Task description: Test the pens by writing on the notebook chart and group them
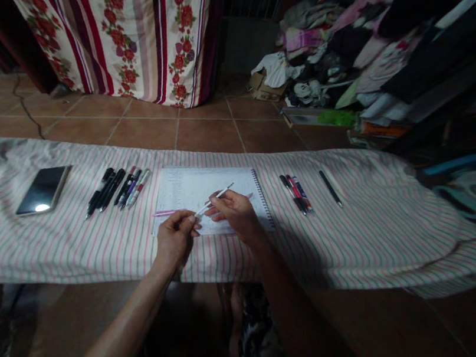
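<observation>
Both of my hands are over a spiral notebook (186, 189) that lies on a striped cloth (362, 231). My left hand (175, 235) and my right hand (234, 210) pinch a thin white pen (218, 196) between them, its tip pointing up and right. A pink pen part (163, 213) lies on the notebook's left edge, just beside my left hand. Another pink piece (248, 196) shows by my right hand.
A row of several dark pens (117, 189) lies left of the notebook, with a phone (43, 189) further left. Three pens (296, 192) and a single black pen (330, 188) lie on the right. Piled clothes (361, 46) and a floral curtain (131, 33) stand beyond.
</observation>
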A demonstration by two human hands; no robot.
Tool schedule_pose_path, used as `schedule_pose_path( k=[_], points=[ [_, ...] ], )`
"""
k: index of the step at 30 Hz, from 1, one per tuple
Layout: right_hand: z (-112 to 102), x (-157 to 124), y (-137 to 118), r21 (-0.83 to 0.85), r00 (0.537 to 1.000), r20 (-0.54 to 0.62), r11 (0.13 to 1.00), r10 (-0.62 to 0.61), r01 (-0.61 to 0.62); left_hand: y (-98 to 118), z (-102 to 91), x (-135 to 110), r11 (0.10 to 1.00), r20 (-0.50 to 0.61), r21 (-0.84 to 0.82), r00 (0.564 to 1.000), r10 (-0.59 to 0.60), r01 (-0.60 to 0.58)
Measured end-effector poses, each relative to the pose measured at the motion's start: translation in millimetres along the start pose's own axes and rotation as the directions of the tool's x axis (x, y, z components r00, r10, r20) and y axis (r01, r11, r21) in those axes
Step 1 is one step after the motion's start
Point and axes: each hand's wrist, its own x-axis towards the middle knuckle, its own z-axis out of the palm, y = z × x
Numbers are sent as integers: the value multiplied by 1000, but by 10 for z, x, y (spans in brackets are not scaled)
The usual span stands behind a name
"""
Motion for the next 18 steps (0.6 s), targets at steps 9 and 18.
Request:
schedule_pose_path(
  k=[9, 18],
  points=[
    [-7, -6, -10, 4, 1000, 3, 1000, 0, 0, 7, 1, 0, 1000, 9, 11, 1000, -4, 4],
    [-9, -11, -14, -15, 1000, 15, 1000, 8, -8, -24, -3, 5, 1000, 14, 11, 1000, 14, -15]
  ],
)
